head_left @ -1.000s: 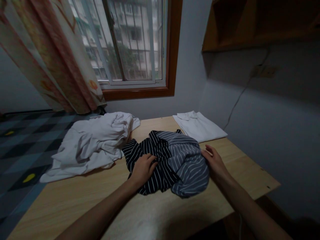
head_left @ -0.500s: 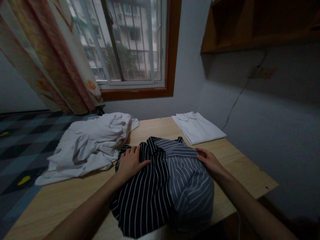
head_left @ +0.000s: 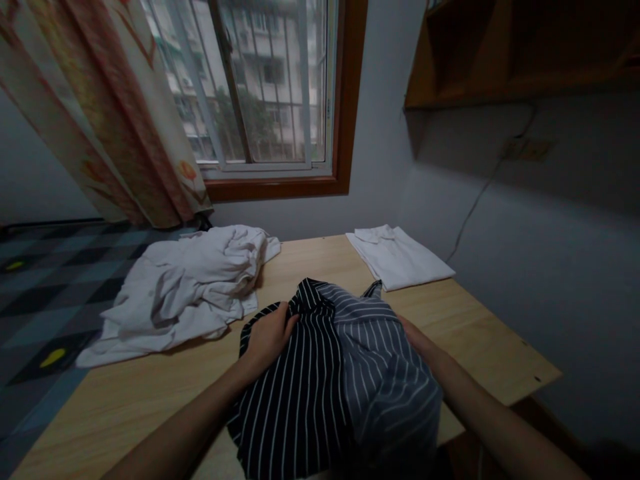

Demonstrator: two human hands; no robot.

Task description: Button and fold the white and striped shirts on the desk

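Observation:
A striped shirt, half black and half grey with thin white stripes, lies on the wooden table and hangs over its near edge. My left hand rests on the black half near the collar, fingers curled into the cloth. My right hand is at the grey half's right side, its fingers tucked under the fabric and mostly hidden.
A crumpled white garment lies at the table's left, spilling over the edge. A folded white shirt sits at the far right corner. A window with a patterned curtain is behind; a wooden shelf hangs above right.
Both hands have drawn the striped shirt nearer to me, so more of it hangs over the near edge. The left hand has closed on the cloth; the right hand has slipped under the grey side.

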